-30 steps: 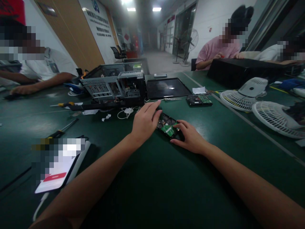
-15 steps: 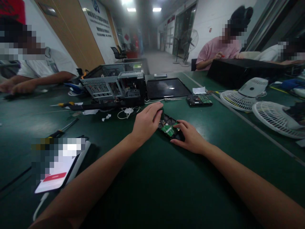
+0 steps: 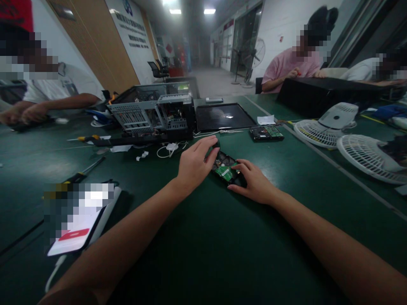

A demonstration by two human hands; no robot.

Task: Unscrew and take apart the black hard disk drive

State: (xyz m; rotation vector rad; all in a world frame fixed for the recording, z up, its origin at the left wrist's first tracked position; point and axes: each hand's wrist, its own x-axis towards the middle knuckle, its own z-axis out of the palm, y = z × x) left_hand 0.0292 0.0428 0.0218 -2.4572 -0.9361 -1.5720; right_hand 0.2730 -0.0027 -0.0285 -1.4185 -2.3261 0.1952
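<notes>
In front of me a black hard drive [image 3: 226, 173] with a green circuit board lies face up on the table, set at a slant. My right hand [image 3: 252, 181] grips its near right end, thumb on the near side and fingers over the board. At the drive's far left end, my left hand [image 3: 196, 163] is closed, fingertips and thumb drawn together. A small dark thing shows between them, too dim to name. Farther back to the right lies a second hard drive [image 3: 266, 134], its green board partly visible.
An opened computer case [image 3: 152, 112] stands at the back left, beside a black panel [image 3: 224, 117]. White fan parts [image 3: 321, 129] lie right. A lit phone [image 3: 76, 224] and a screwdriver [image 3: 79, 174] lie left. Co-workers sit on both sides.
My left hand has shifted very slightly to the right, and the dark thing between its fingertips shows more. My right hand and the hard drive hold their place.
</notes>
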